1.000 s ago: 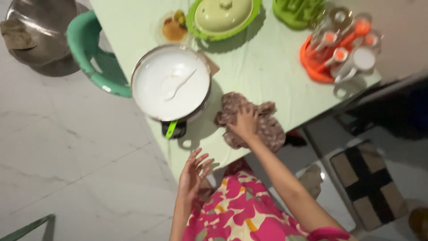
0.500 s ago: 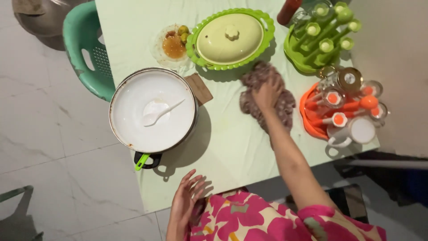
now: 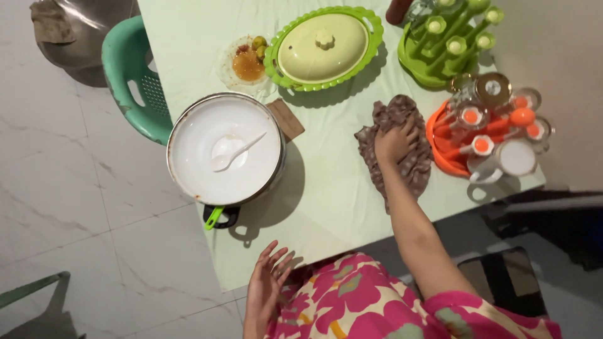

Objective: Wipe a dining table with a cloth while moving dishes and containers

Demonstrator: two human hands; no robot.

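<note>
Cloth [image 3: 402, 150] of brown with a pale speckled pattern lies crumpled on the pale green table [image 3: 339, 194], just beside the orange rack [image 3: 440, 147] of small jars. I see my right hand [image 3: 394, 143] pressed flat on top of it, fingers [image 3: 408, 129] curled into the folds and gripping the fabric. My left hand [image 3: 267, 282] hangs at the near table edge with the fingers spread and loose, holding nothing.

Half a second ago the cloth and right hand sat higher up the table, close under the green oval dish [image 3: 323, 47] with its cream lid; now they have come down and to the right, toward the orange rack. A second ago they were at the near edge beside the pot [image 3: 226, 150]. The left hand has barely shifted. The white spoon [image 3: 235, 152] still lies in the white-filled pot.

The lower part of the cloth is covered by my forearm, so I cannot tell how far it reaches. The green rack [image 3: 446, 44] at the top is cut by the frame. The small plate [image 3: 246, 61] holds something orange and yellow that I cannot make out. A teal chair [image 3: 135, 81] stands at the left of the table.
</note>
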